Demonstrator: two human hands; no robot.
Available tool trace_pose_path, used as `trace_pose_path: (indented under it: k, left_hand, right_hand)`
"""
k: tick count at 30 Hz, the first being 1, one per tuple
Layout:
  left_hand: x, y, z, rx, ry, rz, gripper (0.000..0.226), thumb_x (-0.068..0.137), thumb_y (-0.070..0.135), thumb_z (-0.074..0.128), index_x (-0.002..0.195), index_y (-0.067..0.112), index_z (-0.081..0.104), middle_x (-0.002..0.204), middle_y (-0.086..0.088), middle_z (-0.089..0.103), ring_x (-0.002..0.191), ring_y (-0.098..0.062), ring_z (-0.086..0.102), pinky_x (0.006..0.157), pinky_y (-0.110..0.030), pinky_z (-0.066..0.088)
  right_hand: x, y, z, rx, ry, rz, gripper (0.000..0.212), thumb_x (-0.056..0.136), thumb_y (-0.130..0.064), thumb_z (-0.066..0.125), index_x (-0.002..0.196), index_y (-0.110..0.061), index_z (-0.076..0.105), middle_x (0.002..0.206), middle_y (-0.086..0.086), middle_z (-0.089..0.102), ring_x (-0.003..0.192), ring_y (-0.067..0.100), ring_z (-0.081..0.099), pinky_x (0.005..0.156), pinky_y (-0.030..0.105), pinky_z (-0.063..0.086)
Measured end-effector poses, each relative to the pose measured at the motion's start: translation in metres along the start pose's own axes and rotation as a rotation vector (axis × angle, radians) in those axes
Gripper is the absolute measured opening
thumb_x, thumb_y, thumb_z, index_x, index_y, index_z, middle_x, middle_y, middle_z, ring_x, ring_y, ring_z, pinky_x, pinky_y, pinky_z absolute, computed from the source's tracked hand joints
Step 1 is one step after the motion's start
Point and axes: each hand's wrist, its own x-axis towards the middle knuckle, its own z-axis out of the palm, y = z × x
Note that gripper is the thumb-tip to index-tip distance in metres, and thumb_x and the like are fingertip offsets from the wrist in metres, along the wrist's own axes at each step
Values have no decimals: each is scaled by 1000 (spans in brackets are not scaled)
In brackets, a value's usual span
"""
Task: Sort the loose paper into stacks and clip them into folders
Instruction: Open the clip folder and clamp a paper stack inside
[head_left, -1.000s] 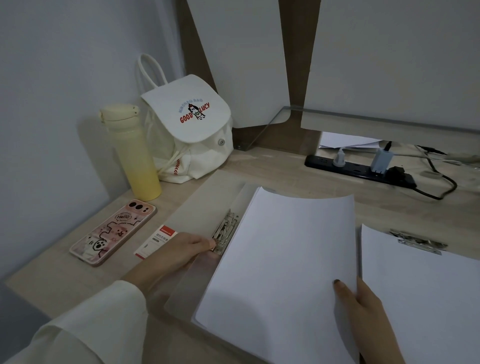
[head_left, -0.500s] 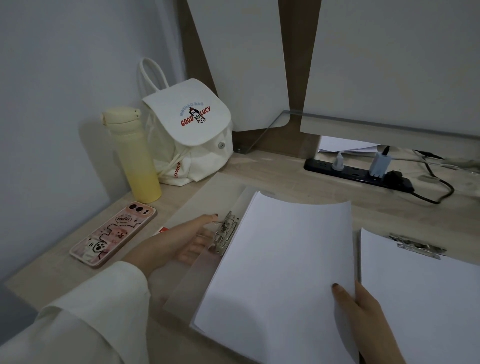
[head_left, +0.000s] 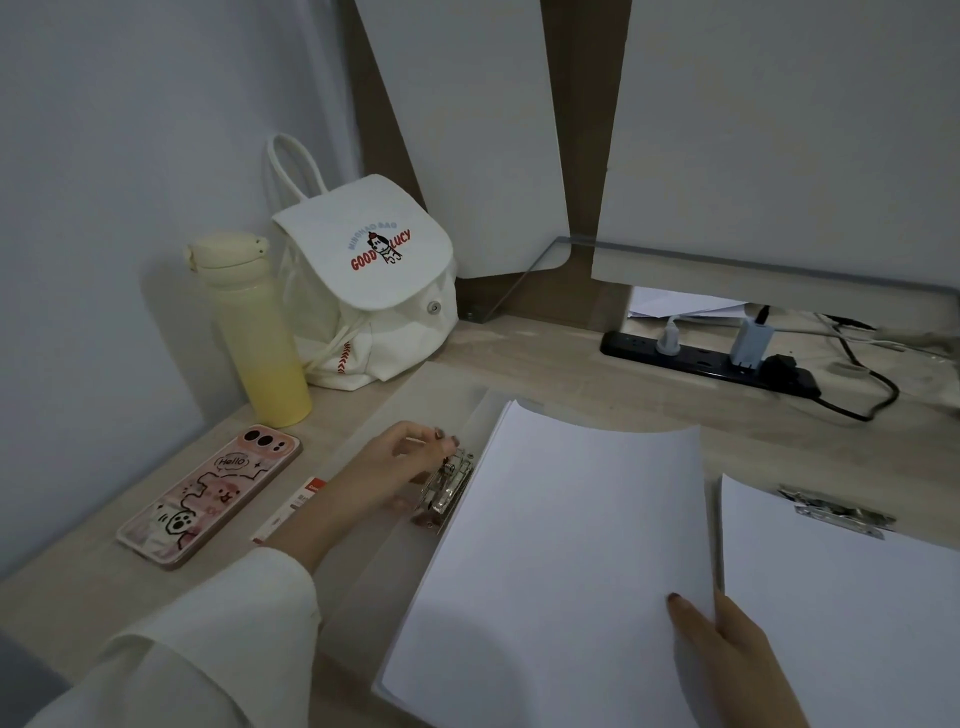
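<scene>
Now, room: desk (head_left: 571, 374) beyond paper stack's (head_left: 561, 561) far edge.
Axis: runs away, leaning right.
Left hand (head_left: 395, 467): curled on metal clip (head_left: 449, 486).
Right hand (head_left: 737, 654): pinches its right edge.

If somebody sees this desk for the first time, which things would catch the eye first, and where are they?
The stack of white paper in the open translucent folder fills the centre; the right hand pinches its near edge, the left hand grips the silver metal clip beside it. At the back left stand a white canvas backpack and a pale yellow bottle, with a pink cartoon phone lying nearer.
</scene>
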Motion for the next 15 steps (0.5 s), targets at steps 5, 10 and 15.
trace_pose_path:
  k: [5,10,15]
  left_hand:
    - [22,6,12,131,121,-48,51,76,60,58,95,12,61,83,2,61,70,-10,57,56,-23,41]
    - [35,4,15,215,132,-80,47,73,60,62,78,14,54,72,-1,55,64,-16,51,60,-27,39]
    - [34,8,10,182,9,-94,42,81,53,58,91,13,58,74,2,57,63,-10,53,52,-19,42]
  right_hand:
    - [-1,-2,0,14,13,7,13,91,-4,51,96,-7,62,92,18,63,87,30,56,83,33,37]
    - [-1,-2,-4,91,7,91,15,89,-4,54,101,-4,62,97,18,63,94,31,56,92,38,40]
    - [-2,-2,3,129,27,98,24,90,-10,54,111,-2,62,103,16,64,101,33,58,97,42,42]
